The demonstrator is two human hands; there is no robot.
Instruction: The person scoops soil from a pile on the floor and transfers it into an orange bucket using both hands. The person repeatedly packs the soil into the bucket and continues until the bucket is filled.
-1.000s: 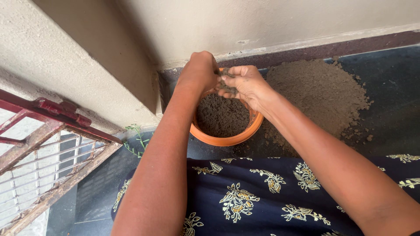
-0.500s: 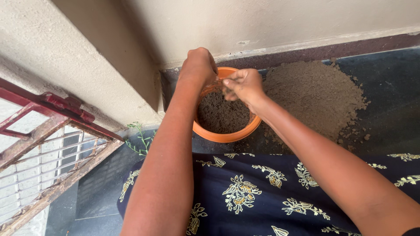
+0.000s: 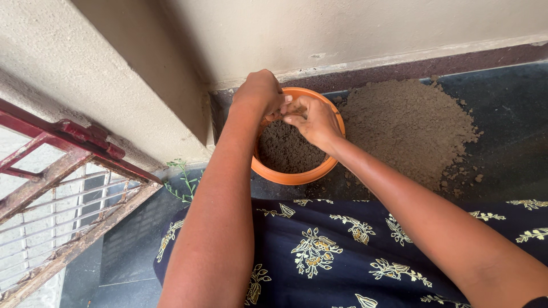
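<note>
Two bare forearms over dark floral-print cloth [image 3: 319, 251] | round orange plastic pot [image 3: 285, 175] of dark soil on floor | left hand [image 3: 260, 94], right hand [image 3: 313, 118] together above it, fingers curled, contents unclear | loose brown soil heap [image 3: 408, 128] beside wall

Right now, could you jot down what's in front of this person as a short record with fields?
Left hand: fingers curled, over the pot's far rim
Right hand: over the soil, fingertips meeting the left hand
Pot: orange pot, round, on the floor by the wall corner
Contents: dark soil
Beside it: loose soil heap, on the pot's right
Left side: rusty red railing
</note>
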